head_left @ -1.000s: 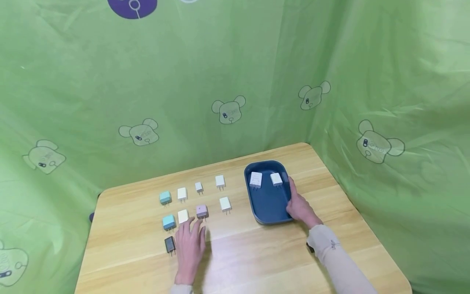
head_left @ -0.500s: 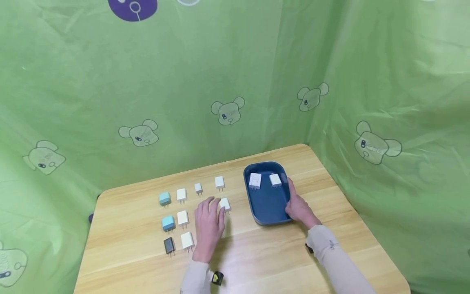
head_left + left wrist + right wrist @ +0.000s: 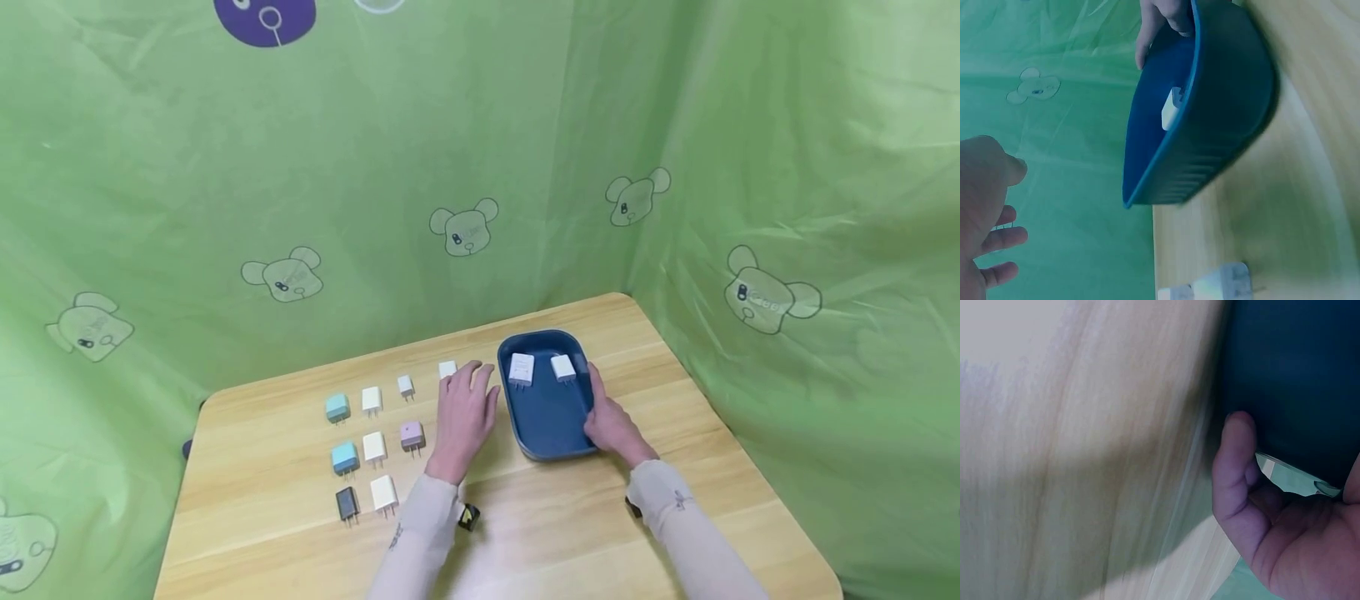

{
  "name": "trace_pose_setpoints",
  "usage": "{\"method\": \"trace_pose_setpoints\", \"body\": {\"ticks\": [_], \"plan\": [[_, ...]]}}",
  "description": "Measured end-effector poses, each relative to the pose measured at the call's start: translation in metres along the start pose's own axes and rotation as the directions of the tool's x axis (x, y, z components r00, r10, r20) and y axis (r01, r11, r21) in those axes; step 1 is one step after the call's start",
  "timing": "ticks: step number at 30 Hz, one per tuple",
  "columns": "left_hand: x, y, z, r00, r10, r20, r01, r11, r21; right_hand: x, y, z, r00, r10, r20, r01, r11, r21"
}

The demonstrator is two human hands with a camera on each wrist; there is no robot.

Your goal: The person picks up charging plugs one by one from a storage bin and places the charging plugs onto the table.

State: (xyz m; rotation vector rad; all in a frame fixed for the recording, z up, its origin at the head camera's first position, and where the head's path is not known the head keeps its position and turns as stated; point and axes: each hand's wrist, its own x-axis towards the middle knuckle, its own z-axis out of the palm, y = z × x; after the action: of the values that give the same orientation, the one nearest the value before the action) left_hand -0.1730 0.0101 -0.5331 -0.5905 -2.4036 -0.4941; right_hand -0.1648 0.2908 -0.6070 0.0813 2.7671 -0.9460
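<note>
My left hand (image 3: 462,418) hovers over the right end of the charger rows, fingers loosely bent, and nothing shows in its grasp. In the left wrist view its thumb and fingers (image 3: 1004,240) stand apart. Partly behind it is a white charger (image 3: 447,367); another in that column is covered in the head view. Two chargers (image 3: 1235,282) appear low in the left wrist view. My right hand (image 3: 615,427) grips the right rim of a dark blue tray (image 3: 536,450), which holds two white chargers (image 3: 522,369). In the right wrist view a bent finger (image 3: 1238,440) lies against the tray's outside.
Left of my left hand lie a purple charger (image 3: 412,434), a small white one (image 3: 406,385), several other white ones (image 3: 383,492), two turquoise ones (image 3: 345,457) and a black one (image 3: 347,503). Green curtains (image 3: 360,167) border the wooden table (image 3: 555,533) behind and at the sides.
My left hand has moved right across the rows, from beside the lower white charger, past the purple one, to the right-hand column. My right hand and the tray stay put.
</note>
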Motion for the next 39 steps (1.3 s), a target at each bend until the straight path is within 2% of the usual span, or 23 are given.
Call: {"method": "trace_pose_setpoints", "body": {"ticks": [4,8,14,20,24,32,39], "plan": [[0.012,0.005,0.011,0.998,0.039,0.041,-0.04,0.999,0.021,0.0,0.0,-0.001,1.0,0.001,-0.01,-0.001,1.0,-0.012],[0.02,0.01,0.027,0.991,0.053,0.123,-0.058,0.998,0.039,-0.001,0.0,0.001,1.0,0.0,-0.013,0.0,1.0,-0.011],[0.027,0.017,0.049,0.973,0.018,0.23,-0.022,1.0,0.011,0.001,0.001,0.003,1.0,-0.014,-0.024,0.013,0.999,-0.03],[0.035,0.024,0.066,0.949,0.037,0.314,-0.053,0.998,0.043,0.0,0.001,0.002,1.0,-0.004,-0.018,0.003,0.999,-0.043],[0.036,0.026,0.077,0.929,0.027,0.368,-0.061,0.995,0.081,-0.001,0.0,0.001,1.0,-0.001,-0.019,0.0,0.999,-0.038],[0.031,0.022,0.093,0.888,-0.029,0.459,-0.033,0.992,0.125,-0.001,-0.001,0.001,1.0,-0.005,-0.026,0.004,0.999,-0.036],[0.029,0.02,0.098,0.871,-0.021,0.491,-0.053,0.989,0.137,-0.001,-0.002,0.001,1.0,0.006,-0.023,-0.007,0.999,-0.036]]}}
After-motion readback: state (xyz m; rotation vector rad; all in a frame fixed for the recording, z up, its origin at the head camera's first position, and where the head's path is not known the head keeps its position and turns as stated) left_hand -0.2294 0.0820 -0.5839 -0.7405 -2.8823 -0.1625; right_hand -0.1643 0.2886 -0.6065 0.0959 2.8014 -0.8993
